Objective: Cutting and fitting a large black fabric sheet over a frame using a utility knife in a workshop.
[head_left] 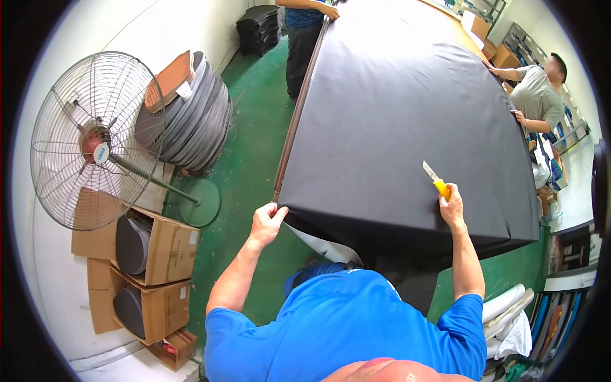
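Black sheet material (407, 121) lies spread over the long bench (289, 140), covering it from the near end to the far end and hanging over the near edge. At the near left corner the left hand (267, 223) has its grip pinched on the edge of the sheet, fingers curled over the fold and thumb against it, where a paler underside (324, 245) shows just below and to the right of that grip. To the right, on the same near edge, the right hand (452, 207) has its grip pressed together around a yellow utility knife (436, 179), whose blade sticks out up and to the left from the fist and rests on or just above the black surface; contact cannot be told. Well beyond both grips, another person's hand (330, 11) rests at the far end of the bench, and a third person in a grey shirt (538, 95) has a hand on the sheet's right edge. Far to the left of the left grip stand a large metal floor fan (89, 140), a stack of grey rolled material (191, 121), and open cardboard boxes (153, 254) on the green floor (254, 127).
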Motion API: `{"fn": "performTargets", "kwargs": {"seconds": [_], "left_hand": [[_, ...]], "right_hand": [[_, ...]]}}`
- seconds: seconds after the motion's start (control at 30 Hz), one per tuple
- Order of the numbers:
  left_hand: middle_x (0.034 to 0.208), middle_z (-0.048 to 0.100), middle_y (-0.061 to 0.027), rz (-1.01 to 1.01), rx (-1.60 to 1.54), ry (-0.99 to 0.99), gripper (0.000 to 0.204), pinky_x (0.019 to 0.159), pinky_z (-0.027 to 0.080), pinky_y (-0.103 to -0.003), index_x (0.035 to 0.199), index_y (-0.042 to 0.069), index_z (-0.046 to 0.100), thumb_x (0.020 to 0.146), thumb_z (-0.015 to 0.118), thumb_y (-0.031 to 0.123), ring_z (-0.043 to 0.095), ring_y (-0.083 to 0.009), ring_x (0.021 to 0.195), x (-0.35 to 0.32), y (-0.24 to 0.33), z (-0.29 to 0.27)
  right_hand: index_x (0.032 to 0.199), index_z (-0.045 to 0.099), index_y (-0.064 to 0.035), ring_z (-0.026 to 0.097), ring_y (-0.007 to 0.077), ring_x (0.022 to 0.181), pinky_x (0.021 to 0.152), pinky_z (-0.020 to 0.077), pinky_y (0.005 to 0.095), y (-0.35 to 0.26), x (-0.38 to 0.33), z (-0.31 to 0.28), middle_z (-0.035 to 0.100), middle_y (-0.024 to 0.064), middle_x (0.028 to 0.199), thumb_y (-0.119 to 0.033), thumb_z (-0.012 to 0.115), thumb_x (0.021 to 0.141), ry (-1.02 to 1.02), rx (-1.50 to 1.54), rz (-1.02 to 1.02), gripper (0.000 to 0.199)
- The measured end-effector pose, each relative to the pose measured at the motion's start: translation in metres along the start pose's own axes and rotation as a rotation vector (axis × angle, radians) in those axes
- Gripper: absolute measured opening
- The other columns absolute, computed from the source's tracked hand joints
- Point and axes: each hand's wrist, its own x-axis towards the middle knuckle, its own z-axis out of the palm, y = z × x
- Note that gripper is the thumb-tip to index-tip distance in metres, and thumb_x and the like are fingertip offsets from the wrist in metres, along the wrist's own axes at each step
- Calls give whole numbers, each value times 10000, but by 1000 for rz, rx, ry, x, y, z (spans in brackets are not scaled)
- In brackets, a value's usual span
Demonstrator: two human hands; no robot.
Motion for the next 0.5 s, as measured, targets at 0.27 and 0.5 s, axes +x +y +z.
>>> {"fn": "performTargets", "kwargs": {"seconds": [0.27, 0.5], "left_hand": [[559, 391, 66, 50, 77, 43, 374, 470, 273, -262, 599, 61, 465, 872, 690, 183, 331, -45, 549, 0, -2, 0], [549, 393, 41, 23, 45, -2, 390, 475, 298, -281, 599, 37, 476, 862, 700, 218, 334, -67, 548, 4, -8, -5]], "right_hand": [[1136, 534, -47, 586, 392, 1001, 881, 483, 434, 10, -5, 7, 608, 212, 1057, -56, 650, 799, -15, -66, -15, 356], [1138, 538, -53, 581, 384, 1005, 887, 478, 435, 8, -4, 7, 604, 207, 1052, -50, 648, 788, -17, -72, -16, 366]]}}
